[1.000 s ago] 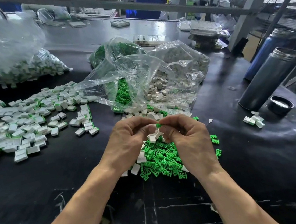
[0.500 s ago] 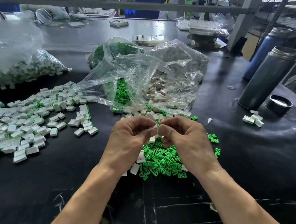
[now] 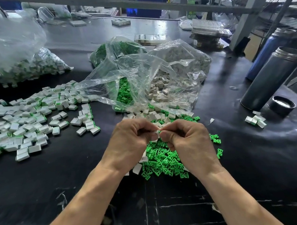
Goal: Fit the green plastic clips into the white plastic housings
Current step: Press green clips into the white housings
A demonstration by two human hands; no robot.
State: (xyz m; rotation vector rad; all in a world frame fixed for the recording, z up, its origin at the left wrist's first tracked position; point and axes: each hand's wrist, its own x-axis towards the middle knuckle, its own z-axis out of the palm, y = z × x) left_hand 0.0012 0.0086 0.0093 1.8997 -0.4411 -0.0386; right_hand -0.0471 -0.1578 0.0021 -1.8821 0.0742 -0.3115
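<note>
My left hand (image 3: 128, 142) and my right hand (image 3: 185, 137) meet fingertip to fingertip above the middle of the black table. Between them they pinch a small white housing (image 3: 157, 133); whether a green clip sits in it is hidden by the fingers. Under the hands lies a pile of loose green clips (image 3: 162, 159) with a few white housings (image 3: 137, 168) at its left edge. More loose housings (image 3: 150, 115) spill from the open clear bag (image 3: 140, 80), which holds green clips and white housings.
Several assembled white-and-green pieces (image 3: 29, 121) spread over the left of the table (image 3: 59, 176), and a filled bag (image 3: 20, 69) lies behind them. At the right stand a grey flask (image 3: 270, 79), its cap (image 3: 281, 105) and a few pieces (image 3: 255, 120).
The green clip seen between my fingertips a second ago is no longer visible. Both hands have closed tighter together on the white housing and barely shifted.
</note>
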